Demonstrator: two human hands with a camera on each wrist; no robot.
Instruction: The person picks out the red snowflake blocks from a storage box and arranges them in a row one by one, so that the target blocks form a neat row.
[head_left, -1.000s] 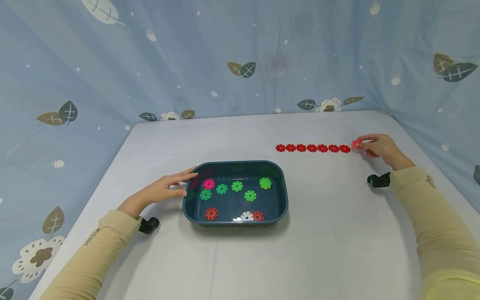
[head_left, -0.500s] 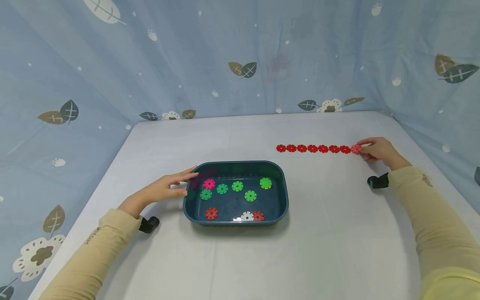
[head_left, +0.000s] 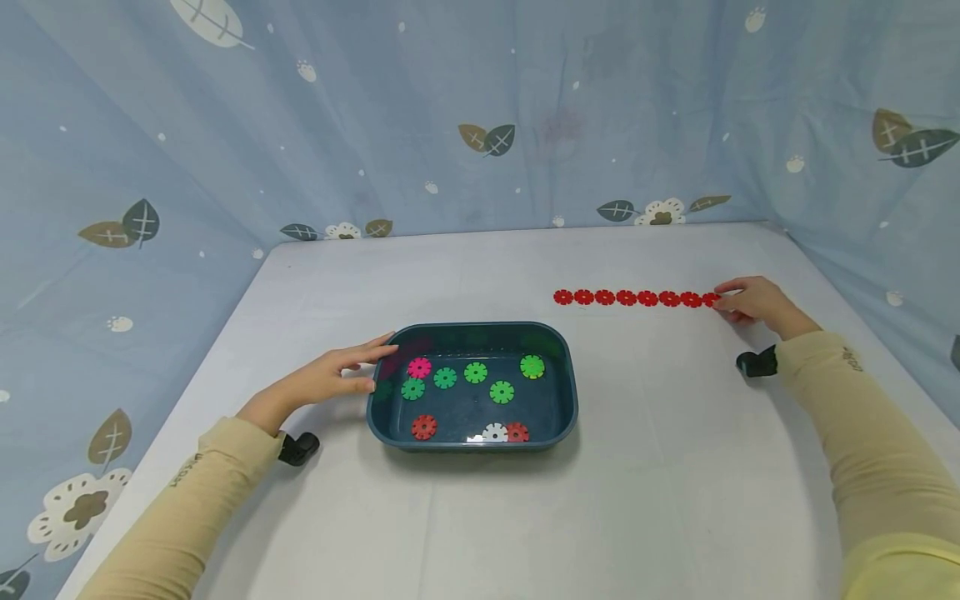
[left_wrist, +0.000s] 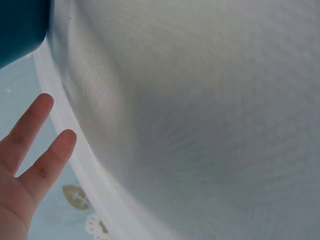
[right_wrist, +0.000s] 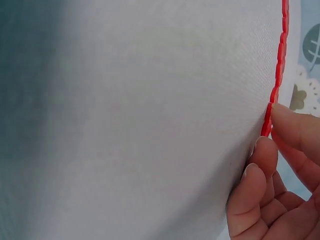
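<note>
Several red notched plastic discs [head_left: 626, 297] lie in a straight row on the white table, toward its back right. At the right end of that row, my right hand [head_left: 757, 302] pinches the last red disc [right_wrist: 267, 120] between thumb and fingers, flat and in line with its neighbour. My left hand [head_left: 322, 382] rests against the left rim of a dark teal tray [head_left: 573, 400], fingers extended. Inside the tray are green discs [head_left: 502, 392], a pink disc [head_left: 419, 367], a white disc [head_left: 494, 432] and red discs [head_left: 423, 427]. The left wrist view shows two fingertips [left_wrist: 62, 142] and a tray corner.
A blue patterned cloth [head_left: 375, 117] hangs behind and beside the white table [head_left: 525, 533]. Black wrist devices [head_left: 757, 362] are worn below both sleeves. The tray stands left of the row and nearer the front.
My right hand has brought the red disc left and down to the row's end, where it now lies flat. The left hand and the tray have stayed in place.
</note>
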